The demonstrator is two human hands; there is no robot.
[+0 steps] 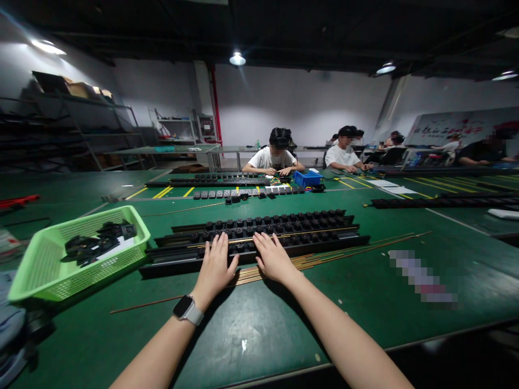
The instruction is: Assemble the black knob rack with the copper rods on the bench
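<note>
In front of me lie several long black rails [259,246] set with rows of black blocks [284,220]. My left hand [214,265] rests on the nearer rails, palm down, fingers stretched out and thumb apart. To its right, my right hand [272,257] lies in the same way, fingers extended and a little spread. A thin brass rod [312,233] runs lengthwise along the rails under or beside my fingertips; whether they press on it I cannot tell. Beneath my wrists and to the right is a loose bundle of thin brass rods [302,263] on the green table.
A light green basket [44,265] with black parts stands at the left. Farther back are a row of small dark blocks [243,193], a blue bin [307,178] and another long black rail [441,202]. Co-workers sit across the table. One brass rod juts out toward the lower left.
</note>
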